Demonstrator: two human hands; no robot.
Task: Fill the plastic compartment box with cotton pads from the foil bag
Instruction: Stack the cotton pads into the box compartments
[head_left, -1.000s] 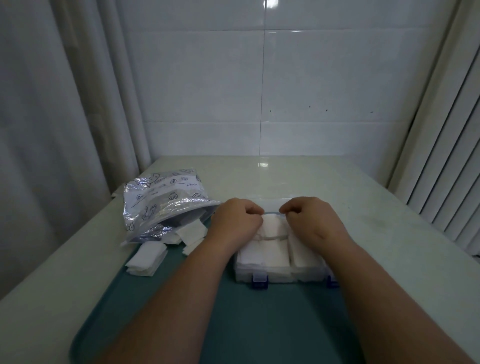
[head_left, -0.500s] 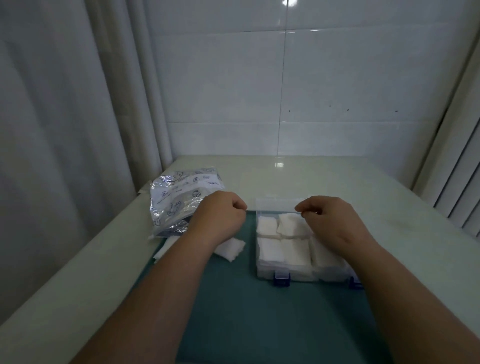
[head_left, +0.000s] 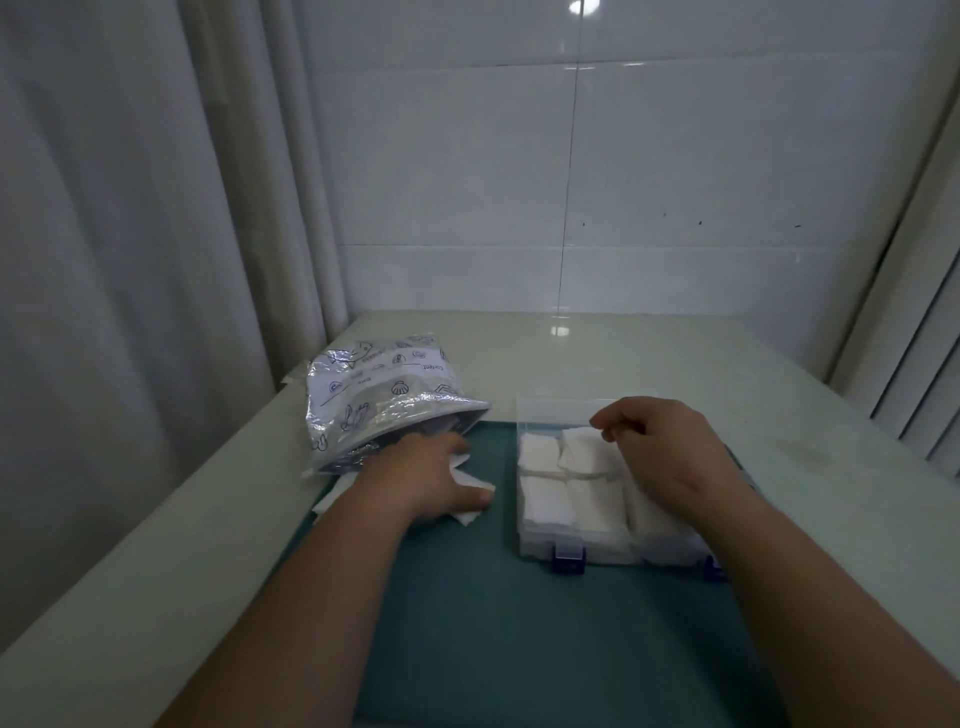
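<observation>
The clear plastic compartment box (head_left: 551, 411) with blue latches sits on a teal mat, its visible compartments packed with white cotton pads (head_left: 545, 499). My right hand (head_left: 662, 449) hovers over the box's back row, with curled fingertips pinching the raised corner of a pad there. The silver foil bag (head_left: 379, 395) lies to the left with its mouth facing the mat. Loose cotton pads (head_left: 467, 486) spill out in front of the bag. My left hand (head_left: 423, 475) lies flat on those pads, fingers stretched toward the bag's mouth.
The teal mat (head_left: 467, 623) covers the near part of a pale table (head_left: 727, 374). A curtain (head_left: 130, 260) hangs at the left, slatted blinds (head_left: 930, 364) at the right, and a tiled wall stands behind.
My left hand has left the box and moved left onto the loose pads by the bag. My right hand has stayed over the box. The view has shifted left.
</observation>
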